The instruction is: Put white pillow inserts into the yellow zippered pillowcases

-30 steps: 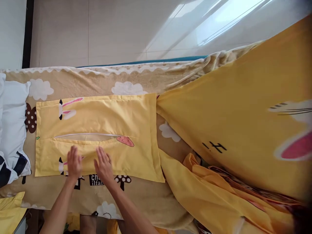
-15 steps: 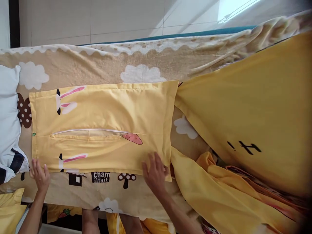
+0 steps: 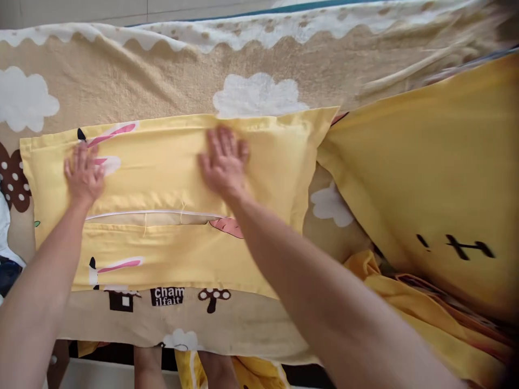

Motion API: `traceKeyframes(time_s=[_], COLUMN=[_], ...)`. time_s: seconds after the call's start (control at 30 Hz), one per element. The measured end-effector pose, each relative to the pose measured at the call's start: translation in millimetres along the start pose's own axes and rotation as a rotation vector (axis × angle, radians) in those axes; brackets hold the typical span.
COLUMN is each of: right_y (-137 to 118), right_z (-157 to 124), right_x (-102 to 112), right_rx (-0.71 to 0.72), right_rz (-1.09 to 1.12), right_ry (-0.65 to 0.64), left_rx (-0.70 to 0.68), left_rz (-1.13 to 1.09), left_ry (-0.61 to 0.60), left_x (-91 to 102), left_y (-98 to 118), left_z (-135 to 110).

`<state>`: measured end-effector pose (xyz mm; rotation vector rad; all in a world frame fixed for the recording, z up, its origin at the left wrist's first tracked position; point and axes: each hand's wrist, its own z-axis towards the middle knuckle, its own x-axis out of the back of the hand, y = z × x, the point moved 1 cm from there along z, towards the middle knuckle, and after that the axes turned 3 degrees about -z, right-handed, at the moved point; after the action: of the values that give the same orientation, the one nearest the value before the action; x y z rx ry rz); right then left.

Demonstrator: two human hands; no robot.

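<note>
A yellow pillowcase (image 3: 267, 162) with printed rabbit ears and a carrot lies spread flat. Its long slit, edged by a pale zipper (image 3: 162, 212), gapes a little across the middle, and thin threads cross the gap. My left hand (image 3: 84, 175) rests palm down, fingers spread, on the upper left part over the rabbit print. On the upper middle of the cloth lies my right hand (image 3: 224, 162), also flat with fingers apart and slightly blurred. My right forearm hides part of the lower right of the pillowcase.
Beneath is a beige blanket (image 3: 133, 81) with white clouds. A larger yellow cloth (image 3: 421, 173) with black marks spreads at the right, above crumpled yellow fabric (image 3: 405, 319). A white puffy item (image 3: 5, 227) shows at the left edge. Tiled floor (image 3: 81, 12) lies beyond.
Both hands have moved from the pillowcase's near edge up onto its far half. The view has shifted closer, and the pillowcase's slit remains slightly parted.
</note>
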<state>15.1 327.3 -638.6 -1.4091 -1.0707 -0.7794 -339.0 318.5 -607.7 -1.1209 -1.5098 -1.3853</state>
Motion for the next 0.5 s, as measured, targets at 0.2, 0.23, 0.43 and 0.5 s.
traceKeyframes(time_s=[0.2, 0.23, 0.43, 0.5], right_y=[98.1, 102.3, 113.1, 115.8], right_z=[-10.7, -10.6, -7.2, -7.3], right_x=[24.6, 22.3, 8.1, 7.6], right_rx=[-0.267, -0.28, -0.242, -0.235], right_rz=[-0.127, -0.128, -0.122, -0.117], right_ry=[0.121, 0.135, 0.172, 0.171], left_rx=[0.086, 0.105, 0.091, 0.052], left_rz=[0.065, 0.075, 0.17, 0.193], left_ry=[0.098, 0.106, 0.11, 0.108], left_x=[17.9, 18.0, 20.3, 22.0], left_y=[-36.6, -37.6, -46.9, -50.9], left_z=[8.0, 9.7, 17.6, 19.5])
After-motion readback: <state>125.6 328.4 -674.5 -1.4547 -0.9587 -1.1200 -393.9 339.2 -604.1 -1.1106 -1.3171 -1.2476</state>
